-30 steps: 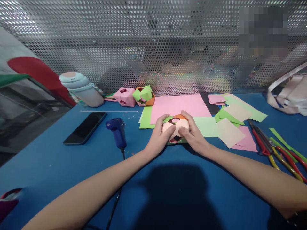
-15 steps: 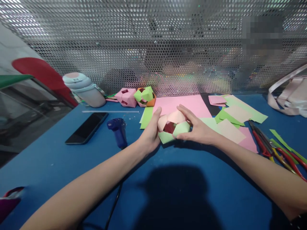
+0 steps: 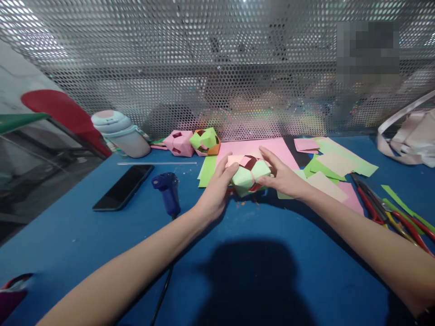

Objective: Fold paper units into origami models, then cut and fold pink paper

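Note:
Between my two hands is a folded paper ball [image 3: 245, 178] in pale pink and pale green, with openings that show a dark red inside. My left hand [image 3: 220, 184] grips its left side, thumb on the upper face. On the other side my right hand [image 3: 279, 175] holds it with the thumb at the front and the fingers behind. Beyond my left hand sit a pink folded paper ball [image 3: 179, 143] and a green and orange one [image 3: 205, 141]. A blue glue gun [image 3: 167, 192] lies to the left of my left forearm.
At left are a black phone [image 3: 123, 187], a clear stick [image 3: 156, 163] and a pale bottle [image 3: 120, 133]. Paper sheets [image 3: 328, 185] and red-handled pliers [image 3: 369, 201] lie at right, near a ribboned bag [image 3: 414, 136]. A perforated metal panel [image 3: 217, 90] closes off the back.
The paper ball has been turned in my hands, so its green faces now look toward me and an opening is on top. My left thumb has moved onto its upper face.

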The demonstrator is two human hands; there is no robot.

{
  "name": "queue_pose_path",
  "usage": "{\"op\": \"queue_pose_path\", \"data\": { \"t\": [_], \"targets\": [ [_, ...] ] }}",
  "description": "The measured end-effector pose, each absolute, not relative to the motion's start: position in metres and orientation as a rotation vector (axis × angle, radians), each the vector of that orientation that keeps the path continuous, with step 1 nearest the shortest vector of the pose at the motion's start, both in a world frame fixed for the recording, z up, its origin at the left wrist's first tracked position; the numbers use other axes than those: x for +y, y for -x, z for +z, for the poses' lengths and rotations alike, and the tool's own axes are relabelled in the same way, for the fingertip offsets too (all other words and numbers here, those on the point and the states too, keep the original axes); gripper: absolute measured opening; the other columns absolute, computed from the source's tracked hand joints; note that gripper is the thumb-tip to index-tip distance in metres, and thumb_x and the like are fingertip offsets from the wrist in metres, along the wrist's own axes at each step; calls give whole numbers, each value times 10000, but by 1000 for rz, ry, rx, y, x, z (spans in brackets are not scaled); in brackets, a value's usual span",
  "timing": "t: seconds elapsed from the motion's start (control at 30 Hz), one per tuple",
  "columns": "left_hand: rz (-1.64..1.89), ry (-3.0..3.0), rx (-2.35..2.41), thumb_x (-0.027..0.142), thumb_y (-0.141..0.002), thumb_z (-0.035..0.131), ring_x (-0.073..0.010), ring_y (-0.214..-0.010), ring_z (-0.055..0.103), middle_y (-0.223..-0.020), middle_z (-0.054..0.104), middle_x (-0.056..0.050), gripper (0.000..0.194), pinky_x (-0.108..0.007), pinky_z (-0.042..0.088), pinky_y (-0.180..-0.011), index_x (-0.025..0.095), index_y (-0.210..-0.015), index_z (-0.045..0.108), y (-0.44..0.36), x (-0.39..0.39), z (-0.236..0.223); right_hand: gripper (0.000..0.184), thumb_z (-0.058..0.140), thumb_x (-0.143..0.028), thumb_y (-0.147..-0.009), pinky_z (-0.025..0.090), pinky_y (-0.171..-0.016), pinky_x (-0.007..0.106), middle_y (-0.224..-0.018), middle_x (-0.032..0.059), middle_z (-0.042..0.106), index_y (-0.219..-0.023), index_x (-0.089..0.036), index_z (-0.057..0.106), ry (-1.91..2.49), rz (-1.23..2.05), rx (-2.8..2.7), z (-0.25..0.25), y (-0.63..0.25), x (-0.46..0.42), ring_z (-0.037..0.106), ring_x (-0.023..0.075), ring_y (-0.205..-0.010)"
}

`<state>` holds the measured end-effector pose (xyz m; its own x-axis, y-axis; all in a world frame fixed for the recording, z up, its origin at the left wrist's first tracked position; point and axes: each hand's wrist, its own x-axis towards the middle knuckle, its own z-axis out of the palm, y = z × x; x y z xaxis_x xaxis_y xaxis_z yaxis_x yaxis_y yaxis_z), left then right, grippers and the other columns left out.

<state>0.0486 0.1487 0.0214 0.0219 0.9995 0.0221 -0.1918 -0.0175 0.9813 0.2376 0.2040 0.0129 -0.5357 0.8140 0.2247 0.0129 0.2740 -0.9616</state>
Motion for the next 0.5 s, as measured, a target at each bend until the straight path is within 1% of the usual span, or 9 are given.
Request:
{"op": "queue_pose_path", "data": {
  "t": [0.1,0.17,0.23,0.3,0.37,0.43,0.5],
  "targets": [
    [1223,-992,1003,517,-900,593,-239,-970,688,-1310,639,-59,494,-336,597,-668,321,-1343,497,-47,149,25,1121,862,-465,-659,443,-1094,512,-1650,94,209,-1566,-334,216,725,1345,-1843,10,-245,211,404,321,-1424],
    [1183,-961,1008,522,-896,596,-238,-942,687,-1307,638,-74,498,-330,595,-634,319,-1341,505,-45,150,25,1108,873,-439,-651,418,-1112,517,-1658,76,187,-1555,-364,237,712,1332,-1877,8,-249,215,324,317,-1471],
    [1142,-965,1007,532,-893,596,-245,-931,684,-1283,648,-97,494,-327,593,-617,299,-1323,533,-45,151,24,1057,872,-412,-659,421,-1112,510,-1651,66,212,-1537,-375,285,689,1335,-1893,8,-252,218,308,307,-1479],
    [1121,-985,996,537,-890,596,-252,-936,681,-1274,651,-108,490,-339,599,-627,282,-1307,552,-45,152,23,980,863,-388,-677,441,-1100,503,-1599,71,328,-1511,-358,349,666,1363,-1885,8,-253,220,393,294,-1432],
    [1129,-997,991,538,-890,597,-254,-940,680,-1284,646,-109,491,-358,606,-642,277,-1303,552,-45,153,22,904,854,-373,-688,467,-1080,492,-1517,75,440,-1475,-329,413,649,1375,-1861,7,-252,220,499,275,-1342],
    [1137,-1005,995,540,-889,601,-255,-939,683,-1284,647,-108,492,-382,612,-662,275,-1300,552,-45,153,21,852,852,-365,-689,496,-1050,476,-1463,74,487,-1441,-315,454,645,1361,-1846,6,-251,219,555,258,-1269],
    [1135,-1023,1009,549,-889,600,-259,-939,690,-1269,658,-106,493,-395,616,-671,280,-1299,552,-44,154,19,825,852,-365,-687,514,-1026,470,-1451,72,493,-1418,-320,472,647,1341,-1847,4,-249,218,568,253,-1240]
  ]
}}
